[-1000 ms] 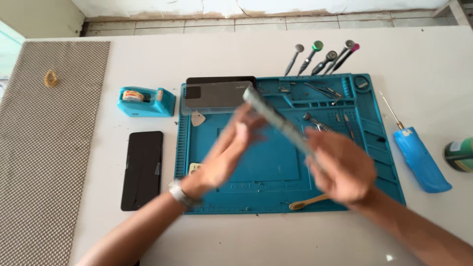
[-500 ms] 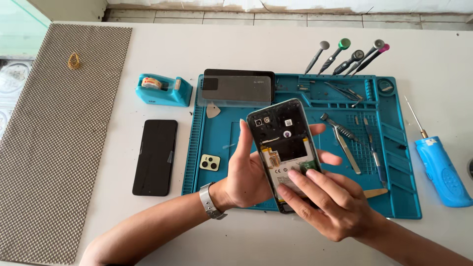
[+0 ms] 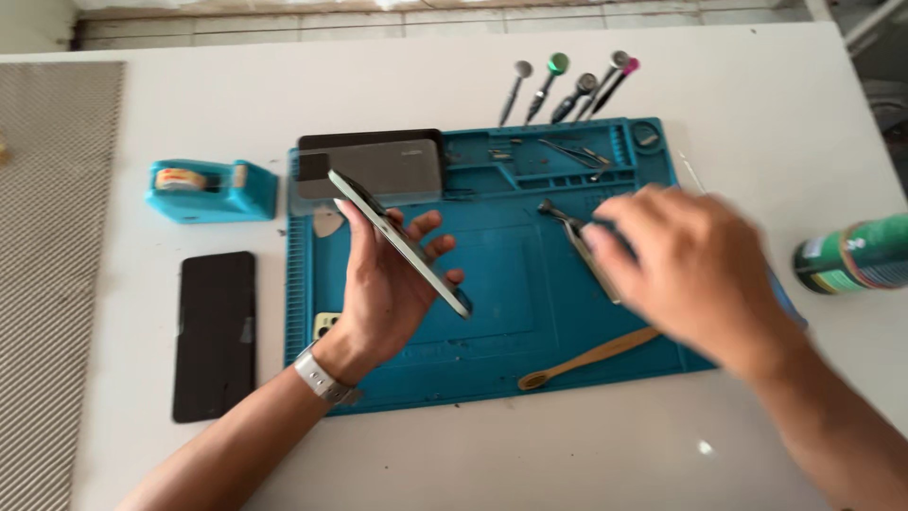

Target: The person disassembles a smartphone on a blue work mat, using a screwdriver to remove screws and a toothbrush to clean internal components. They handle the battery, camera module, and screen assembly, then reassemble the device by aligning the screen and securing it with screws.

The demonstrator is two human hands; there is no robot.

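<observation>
Left hand: my left hand [image 3: 383, 284], at centre-left of the frame, is clamped on a smartphone [image 3: 399, 242] with the fingers wrapped behind it; the wrist wears a metal watch band [image 3: 322, 377].
Phone: I see it edge-on, tilted, running from upper left down to lower right, lifted above the blue repair mat [image 3: 492, 322].
Right hand: my right hand [image 3: 686, 270] sits right of centre, blurred; it is over the metal tweezers [image 3: 582, 248] on the mat, and I think the fingertips touch them, but I cannot tell whether the fingers have closed on anything.
Mat: a wooden-handled brush [image 3: 588, 359] lies near its lower edge; a grey slab-shaped device [image 3: 371, 168] rests at its upper left corner, and small tools fill the tray slots along the top.
Upper centre: a row of screwdrivers [image 3: 567, 87] lies on the white table just above the mat.
Left of the mat: a teal tape dispenser [image 3: 210, 188], and below it a black phone panel [image 3: 215, 333] lying flat.
Right edge: a green can [image 3: 856, 254] lying on its side.
Far left: a grey woven mat [image 3: 47, 284].
</observation>
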